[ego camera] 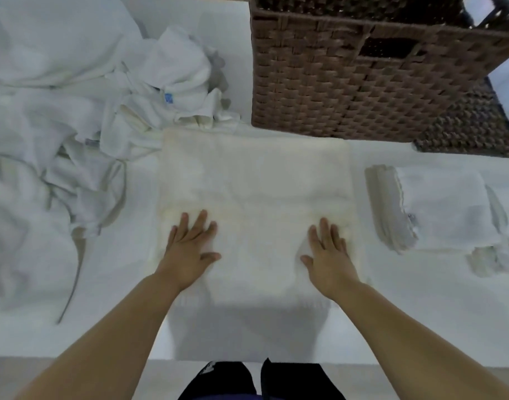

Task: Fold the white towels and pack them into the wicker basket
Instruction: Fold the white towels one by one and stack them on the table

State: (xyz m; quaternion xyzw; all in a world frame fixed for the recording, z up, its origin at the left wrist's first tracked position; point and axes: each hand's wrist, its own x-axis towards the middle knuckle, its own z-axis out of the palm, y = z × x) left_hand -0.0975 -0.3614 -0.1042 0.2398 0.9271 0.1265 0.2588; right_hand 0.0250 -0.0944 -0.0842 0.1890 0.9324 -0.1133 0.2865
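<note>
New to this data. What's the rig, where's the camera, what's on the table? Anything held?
There is no machine here: a person works with two bare hands. The single picture comes from a wide-angle camera worn on the head and looking down, so the forearms enter from the bottom.

The left hand and right hand lie flat, fingers straight, pressing on a cream-white terry towel laid on the white table. Nothing is gripped.

To the left is a rumpled heap of unfolded white towels. To the right is a small stack of folded white cloths. Behind stands the brown woven wicker basket; its inside is hardly in view.
</note>
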